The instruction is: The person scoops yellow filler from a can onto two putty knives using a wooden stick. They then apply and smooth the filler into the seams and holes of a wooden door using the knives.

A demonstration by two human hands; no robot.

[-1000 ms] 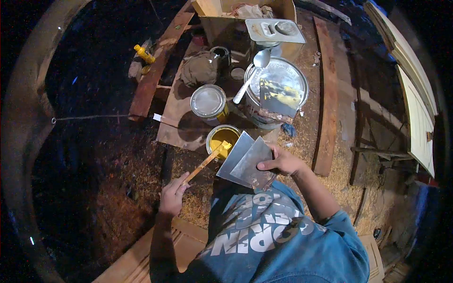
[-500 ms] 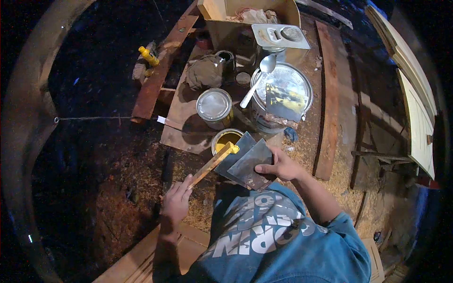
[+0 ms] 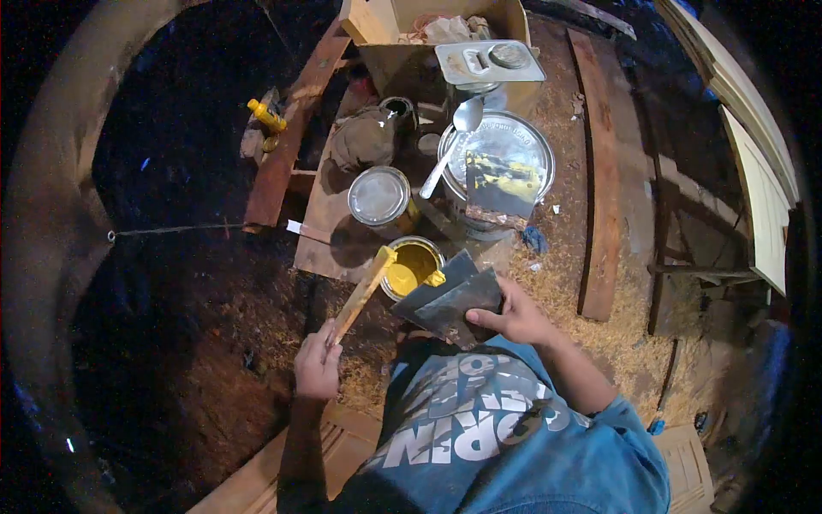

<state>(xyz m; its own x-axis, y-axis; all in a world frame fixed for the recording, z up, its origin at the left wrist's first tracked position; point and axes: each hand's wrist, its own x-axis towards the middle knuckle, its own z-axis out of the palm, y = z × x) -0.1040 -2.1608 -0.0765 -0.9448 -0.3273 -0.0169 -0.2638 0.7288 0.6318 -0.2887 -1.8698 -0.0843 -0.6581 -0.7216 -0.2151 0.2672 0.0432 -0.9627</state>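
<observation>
My left hand (image 3: 318, 364) is closed round the lower end of a wooden stick (image 3: 364, 295), whose upper end is coated yellow and stands at the left rim of an open can of yellow paste (image 3: 406, 279). In my right hand (image 3: 517, 315) are two dark flat plates (image 3: 458, 300), overlapping and fanned apart, thumb on top. A yellow lump (image 3: 436, 278) sits on the edge of the rear plate, beside the can's right rim.
Behind the open can stands a lidded can (image 3: 379, 197). A large lidded tin (image 3: 535, 154) bears a spoon (image 3: 454, 141) and a yellow-smeared plate (image 3: 501, 184). A rectangular tin (image 3: 522, 64), a cardboard box (image 3: 398, 68) and a long plank (image 3: 599, 197) lie farther out.
The stick has moved left, away from the plates, and stands steeper. A yellow lump now shows on the rear plate's edge. The view has shifted slightly.
</observation>
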